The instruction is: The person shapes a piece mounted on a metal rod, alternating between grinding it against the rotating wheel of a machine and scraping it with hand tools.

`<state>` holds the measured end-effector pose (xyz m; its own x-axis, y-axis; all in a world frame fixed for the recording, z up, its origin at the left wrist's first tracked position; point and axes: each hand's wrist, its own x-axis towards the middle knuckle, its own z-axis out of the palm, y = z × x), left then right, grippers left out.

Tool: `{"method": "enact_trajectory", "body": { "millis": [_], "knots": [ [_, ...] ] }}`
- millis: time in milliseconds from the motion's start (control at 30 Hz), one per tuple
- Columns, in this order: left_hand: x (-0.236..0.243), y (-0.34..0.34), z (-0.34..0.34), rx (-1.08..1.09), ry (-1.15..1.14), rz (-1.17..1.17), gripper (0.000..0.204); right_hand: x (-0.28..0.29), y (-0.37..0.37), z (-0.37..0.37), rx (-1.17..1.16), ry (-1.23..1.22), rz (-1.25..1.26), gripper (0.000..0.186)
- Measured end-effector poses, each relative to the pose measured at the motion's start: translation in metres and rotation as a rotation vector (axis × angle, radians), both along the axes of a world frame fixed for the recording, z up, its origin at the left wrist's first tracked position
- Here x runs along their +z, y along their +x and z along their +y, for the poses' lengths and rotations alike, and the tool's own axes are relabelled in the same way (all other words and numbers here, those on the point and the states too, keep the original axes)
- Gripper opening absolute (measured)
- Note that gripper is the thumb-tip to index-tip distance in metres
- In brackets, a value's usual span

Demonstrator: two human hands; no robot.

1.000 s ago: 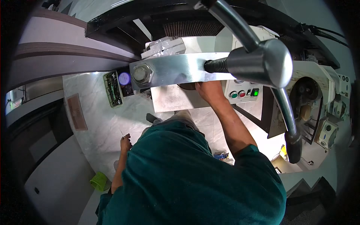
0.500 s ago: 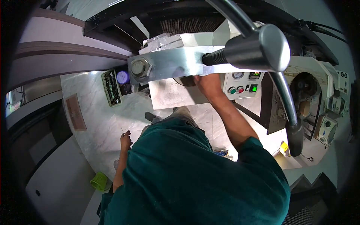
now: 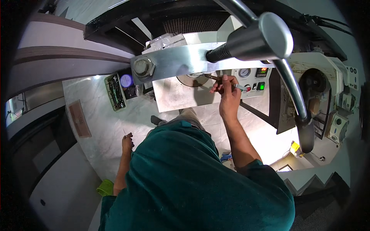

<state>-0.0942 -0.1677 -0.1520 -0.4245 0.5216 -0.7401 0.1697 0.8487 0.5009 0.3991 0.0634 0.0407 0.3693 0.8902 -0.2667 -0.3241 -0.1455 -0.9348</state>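
Observation:
My right hand [image 3: 228,90] is closed around a slender pen-like tool [image 3: 241,87], its pale end sticking out on the right and a darker end pointing left. That darker end is close to a round metal plate [image 3: 189,81] on the machine's white worktop [image 3: 171,96]. A thick steel bar [image 3: 181,59] crosses above and hides the far part of the plate. Down at my left side hangs my left hand [image 3: 127,141], its fingers curled, with a thin pale stick showing above them; its kind is too small to tell.
A control panel [image 3: 250,80] with gauge, display and buttons is right of my right hand. Overhead, a large metal screw handle [image 3: 266,36] juts toward me. A tool tray [image 3: 115,92] and a purple-lidded tub [image 3: 126,80] stand left; a green basket [image 3: 105,187] is lower left.
My right hand has drawn back from under the steel bar, toward me and right, and the tool in it now shows. My left hand stays low at my side.

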Motion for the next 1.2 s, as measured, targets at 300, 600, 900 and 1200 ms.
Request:
{"method": "enact_trajectory", "body": {
  "millis": [300,600,900,1200],
  "knots": [
    [0.024,0.021,0.014,0.203,-0.148,-0.027,0.030,-0.024,-0.015,0.049,0.552,-0.081,-1.117,0.019],
    [-0.049,-0.023,-0.082,-0.055,-0.015,0.016,0.032,-0.046,0.003,0.074,0.636,0.463,-1.174,0.016],
    [-0.017,0.001,-0.042,0.014,-0.019,0.020,0.028,-0.038,0.007,0.075,0.740,0.565,-1.335,0.015],
    [-0.016,0.005,-0.057,-0.003,0.017,0.014,0.031,-0.020,0.002,0.031,0.285,-0.097,-0.647,0.026]
  ]
}}
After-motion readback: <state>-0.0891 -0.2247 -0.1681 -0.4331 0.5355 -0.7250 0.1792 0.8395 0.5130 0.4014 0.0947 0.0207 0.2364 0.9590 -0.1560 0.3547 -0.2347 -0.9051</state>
